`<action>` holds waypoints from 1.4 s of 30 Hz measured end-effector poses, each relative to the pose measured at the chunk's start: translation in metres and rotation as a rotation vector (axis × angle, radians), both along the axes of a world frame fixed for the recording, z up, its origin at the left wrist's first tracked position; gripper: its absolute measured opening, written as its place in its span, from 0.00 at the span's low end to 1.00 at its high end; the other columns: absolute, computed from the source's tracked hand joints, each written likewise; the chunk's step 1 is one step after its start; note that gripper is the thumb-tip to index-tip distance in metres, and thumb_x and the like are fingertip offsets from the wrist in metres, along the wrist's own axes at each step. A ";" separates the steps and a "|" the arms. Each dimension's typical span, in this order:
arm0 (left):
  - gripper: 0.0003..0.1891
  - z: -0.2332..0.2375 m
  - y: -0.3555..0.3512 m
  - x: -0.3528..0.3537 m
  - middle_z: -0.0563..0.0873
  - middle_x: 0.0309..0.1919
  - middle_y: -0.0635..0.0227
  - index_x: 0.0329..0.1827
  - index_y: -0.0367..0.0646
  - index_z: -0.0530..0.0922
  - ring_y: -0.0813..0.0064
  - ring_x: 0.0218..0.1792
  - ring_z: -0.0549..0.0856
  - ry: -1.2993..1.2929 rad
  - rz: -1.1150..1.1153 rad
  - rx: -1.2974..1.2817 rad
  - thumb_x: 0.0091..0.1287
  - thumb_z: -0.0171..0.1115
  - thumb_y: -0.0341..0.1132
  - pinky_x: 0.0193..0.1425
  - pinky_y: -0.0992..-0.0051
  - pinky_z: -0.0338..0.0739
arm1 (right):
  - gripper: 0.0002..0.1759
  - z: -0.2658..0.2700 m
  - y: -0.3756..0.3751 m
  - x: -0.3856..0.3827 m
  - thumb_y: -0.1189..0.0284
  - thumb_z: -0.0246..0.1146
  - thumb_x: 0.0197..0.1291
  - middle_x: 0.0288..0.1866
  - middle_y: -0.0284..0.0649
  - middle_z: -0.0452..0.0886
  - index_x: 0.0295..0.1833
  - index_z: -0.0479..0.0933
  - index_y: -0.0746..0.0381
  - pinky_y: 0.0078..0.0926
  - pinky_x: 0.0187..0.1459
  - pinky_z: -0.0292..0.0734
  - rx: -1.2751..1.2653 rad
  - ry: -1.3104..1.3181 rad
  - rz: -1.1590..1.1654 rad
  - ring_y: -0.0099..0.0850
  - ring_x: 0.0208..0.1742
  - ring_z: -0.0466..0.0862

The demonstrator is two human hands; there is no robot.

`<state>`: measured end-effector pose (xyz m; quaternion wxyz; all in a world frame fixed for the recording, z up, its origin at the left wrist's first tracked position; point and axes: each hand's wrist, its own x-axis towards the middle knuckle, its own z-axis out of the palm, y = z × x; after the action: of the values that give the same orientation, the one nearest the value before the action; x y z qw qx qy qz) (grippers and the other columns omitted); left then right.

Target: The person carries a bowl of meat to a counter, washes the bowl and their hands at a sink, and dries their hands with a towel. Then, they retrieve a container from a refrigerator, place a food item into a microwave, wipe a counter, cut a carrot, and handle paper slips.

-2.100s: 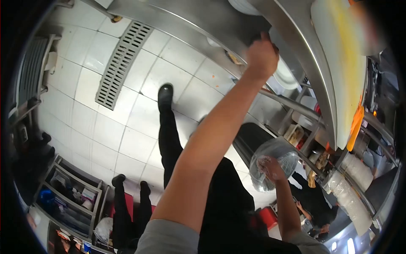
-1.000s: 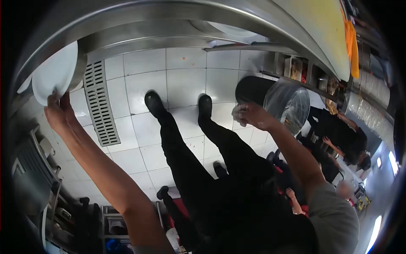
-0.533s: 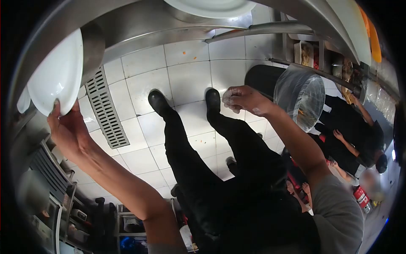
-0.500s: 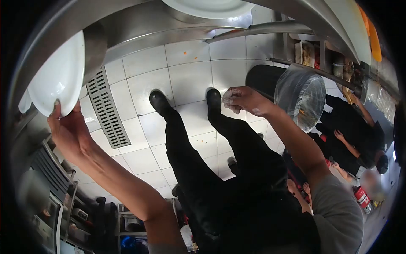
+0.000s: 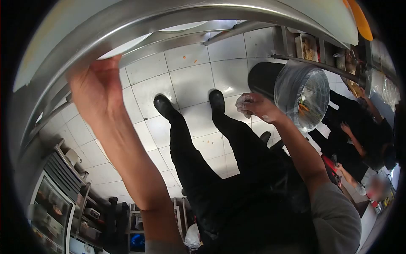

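Note:
My left hand (image 5: 99,91) reaches in under a steel edge. Its fingers are at the rim of a white plate (image 5: 129,45), closed on it as far as I can see; the steel hides some fingertips and most of the plate. A second white plate (image 5: 184,26) shows partly behind the same edge. My right hand (image 5: 255,105) hangs in the air with its fingers curled in and white powder on them. Nothing shows in it. Beside it is a black bin (image 5: 262,78) with a clear plastic liner (image 5: 298,95) and scraps inside.
The steel counter edge (image 5: 169,19) curves across the top, with an orange-handled tool (image 5: 359,21) at the upper right. Co-workers in black (image 5: 359,127) stand at the right. Shelves (image 5: 80,203) line the lower left. Orange bits lie on the tiled floor (image 5: 190,78).
My left hand and the plate have moved right and in under the steel edge, which now covers most of the plate. My right hand has shifted slightly right, still curled.

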<state>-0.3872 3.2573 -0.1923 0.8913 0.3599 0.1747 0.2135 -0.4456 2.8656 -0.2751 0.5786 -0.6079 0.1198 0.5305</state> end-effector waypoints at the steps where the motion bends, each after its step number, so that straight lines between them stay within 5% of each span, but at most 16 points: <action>1: 0.15 0.003 -0.011 0.011 0.85 0.53 0.58 0.55 0.39 0.80 0.61 0.55 0.84 -0.031 -0.029 -0.064 0.67 0.63 0.28 0.63 0.52 0.79 | 0.09 0.001 -0.005 0.000 0.71 0.61 0.67 0.33 0.35 0.77 0.43 0.76 0.68 0.20 0.33 0.69 0.007 0.000 -0.005 0.21 0.31 0.74; 13: 0.13 -0.044 -0.058 0.056 0.83 0.49 0.65 0.54 0.43 0.77 0.68 0.51 0.81 0.244 -0.005 -0.103 0.71 0.59 0.38 0.54 0.58 0.82 | 0.10 0.030 -0.020 -0.004 0.71 0.61 0.65 0.33 0.35 0.77 0.41 0.78 0.69 0.22 0.33 0.72 -0.121 -0.061 0.003 0.22 0.31 0.75; 14: 0.13 -0.044 -0.054 0.053 0.83 0.49 0.65 0.55 0.44 0.77 0.69 0.51 0.81 0.259 -0.002 -0.122 0.71 0.58 0.38 0.53 0.58 0.82 | 0.11 0.036 -0.022 -0.004 0.69 0.62 0.65 0.34 0.35 0.77 0.40 0.78 0.68 0.23 0.34 0.72 0.046 -0.144 -0.033 0.22 0.31 0.75; 16: 0.11 -0.038 -0.051 0.033 0.81 0.42 0.64 0.49 0.38 0.75 0.69 0.40 0.82 0.469 -0.134 0.082 0.69 0.57 0.33 0.40 0.70 0.84 | 0.21 0.040 -0.024 -0.006 0.59 0.64 0.63 0.38 0.37 0.78 0.46 0.77 0.69 0.23 0.36 0.72 0.130 -0.224 -0.037 0.23 0.34 0.76; 17: 0.15 -0.011 -0.055 0.019 0.79 0.41 0.62 0.51 0.36 0.72 0.68 0.36 0.81 0.365 -0.091 0.001 0.69 0.57 0.37 0.34 0.66 0.87 | 0.27 0.044 -0.020 -0.005 0.54 0.66 0.59 0.40 0.38 0.78 0.49 0.76 0.69 0.23 0.37 0.72 0.173 -0.227 -0.020 0.24 0.35 0.77; 19: 0.20 -0.028 -0.051 -0.053 0.77 0.39 0.62 0.53 0.35 0.70 0.69 0.40 0.80 0.537 -0.045 0.187 0.68 0.61 0.42 0.35 0.63 0.87 | 0.39 0.042 -0.021 -0.003 0.45 0.70 0.51 0.43 0.40 0.78 0.54 0.75 0.69 0.24 0.40 0.73 0.369 -0.267 0.044 0.26 0.39 0.78; 21: 0.24 -0.045 -0.046 -0.159 0.78 0.40 0.64 0.60 0.37 0.68 0.71 0.44 0.79 0.714 0.099 -0.085 0.67 0.64 0.39 0.47 0.62 0.84 | 0.54 0.033 -0.034 -0.005 0.47 0.77 0.40 0.59 0.44 0.75 0.69 0.65 0.65 0.36 0.49 0.72 0.448 -0.115 0.083 0.37 0.55 0.76; 24: 0.23 -0.068 -0.015 -0.362 0.72 0.56 0.58 0.68 0.45 0.65 0.62 0.51 0.78 0.967 0.510 -0.159 0.71 0.53 0.37 0.51 0.53 0.83 | 0.49 0.032 -0.025 -0.029 0.52 0.76 0.44 0.59 0.43 0.75 0.69 0.65 0.61 0.39 0.49 0.71 0.593 -0.057 0.021 0.37 0.55 0.76; 26: 0.29 -0.087 0.015 -0.499 0.73 0.54 0.57 0.69 0.50 0.65 0.59 0.48 0.77 1.090 0.760 -0.236 0.68 0.55 0.52 0.45 0.57 0.83 | 0.45 0.020 -0.010 -0.034 0.54 0.76 0.47 0.59 0.43 0.75 0.68 0.67 0.62 0.41 0.49 0.71 0.289 0.027 0.337 0.38 0.55 0.76; 28: 0.31 -0.075 0.058 -0.565 0.72 0.48 0.60 0.68 0.49 0.65 0.66 0.40 0.76 1.161 0.999 -0.390 0.67 0.55 0.56 0.37 0.64 0.78 | 0.36 0.051 0.039 -0.036 0.57 0.73 0.51 0.56 0.43 0.76 0.62 0.71 0.64 0.39 0.49 0.73 0.268 0.168 0.350 0.37 0.52 0.77; 29: 0.34 -0.065 0.076 -0.584 0.71 0.47 0.61 0.69 0.49 0.64 0.69 0.37 0.74 1.146 1.030 -0.334 0.65 0.57 0.59 0.36 0.66 0.75 | 0.29 0.095 0.080 -0.047 0.60 0.71 0.54 0.53 0.42 0.77 0.57 0.74 0.65 0.37 0.47 0.73 0.587 0.271 0.135 0.36 0.48 0.78; 31: 0.30 -0.058 0.119 -0.583 0.71 0.41 0.65 0.62 0.49 0.67 0.72 0.34 0.74 1.034 1.091 -0.317 0.64 0.58 0.58 0.32 0.67 0.73 | 0.25 0.085 0.129 -0.057 0.62 0.70 0.56 0.48 0.42 0.77 0.54 0.74 0.66 0.32 0.47 0.73 0.493 0.133 0.319 0.33 0.46 0.77; 33: 0.21 -0.048 0.167 -0.554 0.74 0.40 0.66 0.53 0.50 0.72 0.72 0.35 0.76 0.931 1.009 -0.341 0.66 0.58 0.54 0.32 0.70 0.74 | 0.39 0.101 0.201 -0.069 0.55 0.76 0.49 0.49 0.43 0.74 0.59 0.71 0.69 0.27 0.45 0.71 0.585 0.359 0.189 0.30 0.46 0.74; 34: 0.19 -0.052 0.187 -0.540 0.76 0.36 0.67 0.50 0.50 0.73 0.72 0.32 0.77 0.836 0.945 -0.343 0.67 0.58 0.53 0.32 0.69 0.75 | 0.32 0.051 0.219 -0.066 0.56 0.73 0.54 0.49 0.41 0.73 0.56 0.73 0.66 0.28 0.46 0.70 0.362 0.489 0.249 0.30 0.46 0.74; 38: 0.20 -0.035 0.273 -0.430 0.78 0.31 0.65 0.56 0.48 0.73 0.71 0.27 0.79 0.565 0.662 -0.345 0.67 0.58 0.48 0.27 0.70 0.77 | 0.18 0.081 0.382 -0.080 0.62 0.67 0.62 0.44 0.38 0.75 0.50 0.76 0.62 0.28 0.44 0.70 0.663 0.491 0.299 0.29 0.43 0.74; 42: 0.12 0.094 0.337 -0.335 0.77 0.31 0.72 0.53 0.49 0.74 0.79 0.25 0.78 0.389 0.337 -0.280 0.69 0.56 0.39 0.22 0.78 0.73 | 0.03 0.135 0.528 -0.093 0.71 0.60 0.66 0.32 0.34 0.75 0.39 0.75 0.59 0.27 0.36 0.69 0.575 0.601 0.266 0.27 0.34 0.74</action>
<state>-0.7221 3.5943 -0.0981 0.8339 0.2333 0.4276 0.2594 -0.5381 3.3941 -0.1402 0.5904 -0.2508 0.0508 0.7654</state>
